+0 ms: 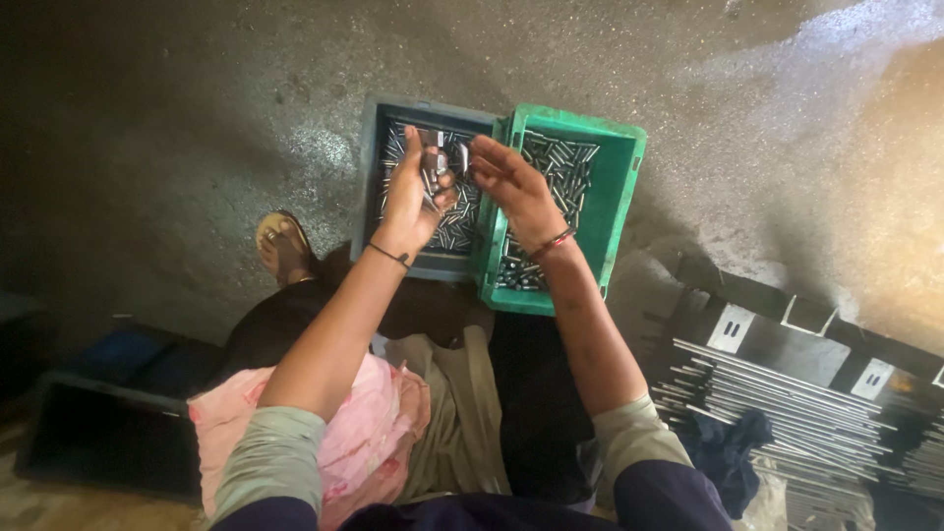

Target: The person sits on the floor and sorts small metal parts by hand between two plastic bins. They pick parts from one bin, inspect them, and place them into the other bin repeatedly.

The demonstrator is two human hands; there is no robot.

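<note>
While left hand [418,192] grips pins [434,169], right hand [511,182] touches.

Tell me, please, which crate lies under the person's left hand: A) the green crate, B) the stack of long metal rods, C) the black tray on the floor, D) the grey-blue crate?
D: the left hand, holding small metal pins, is above the grey-blue crate, beside the green crate.

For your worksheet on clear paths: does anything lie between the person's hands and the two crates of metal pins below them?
Nothing visible does. The left hand, holding small metal parts, hangs over the grey crate; the right hand is over the green crate.
</note>
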